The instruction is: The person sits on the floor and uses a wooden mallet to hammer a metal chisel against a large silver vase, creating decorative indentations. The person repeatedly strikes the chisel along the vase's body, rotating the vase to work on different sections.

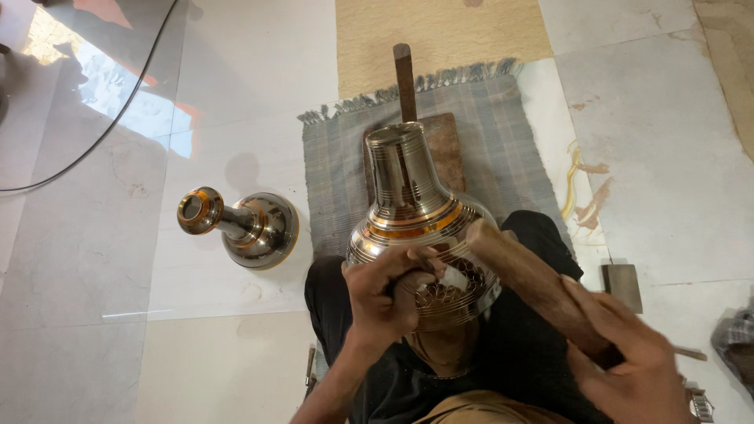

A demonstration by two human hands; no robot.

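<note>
Large vase [416,228] lies on the person's lap, neck pointing away over a wooden block [449,149] on the mat [503,141]; mat is on the floor [236,94]. Left hand [385,294] rests on the vase body, right hand [628,361] to its right holds a wooden mallet [526,279] touching the vase. Second vase [243,226] stands on the floor left of the mat; cable [110,126] far left.

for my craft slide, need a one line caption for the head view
Left hand sets a small tool on a polished metal vase while the right hand holds a wooden mallet.

Your left hand [385,294] and right hand [628,357] are bare, no sleeves behind the fingers; black trousers [503,345] beneath.
</note>
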